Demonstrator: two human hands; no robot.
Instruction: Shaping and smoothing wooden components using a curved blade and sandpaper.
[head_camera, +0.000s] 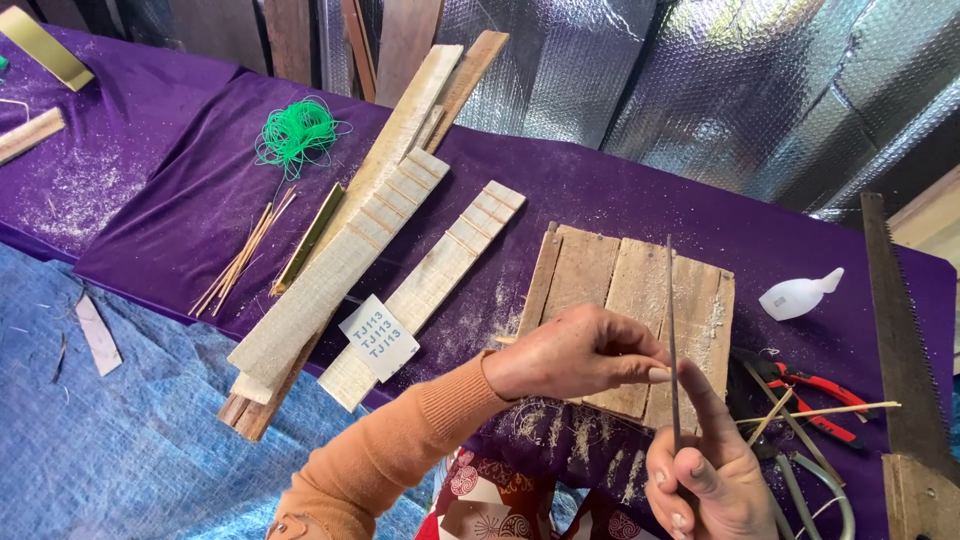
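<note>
1 small white square paper label with dark print | lies tilted across the lower end of the pale notched wooden strip | 1 white plastic squeeze bottle, on its side, well right of that strip

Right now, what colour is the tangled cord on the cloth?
Bright green; the tangled cord lies on the purple cloth, clearest in the head view.
</note>
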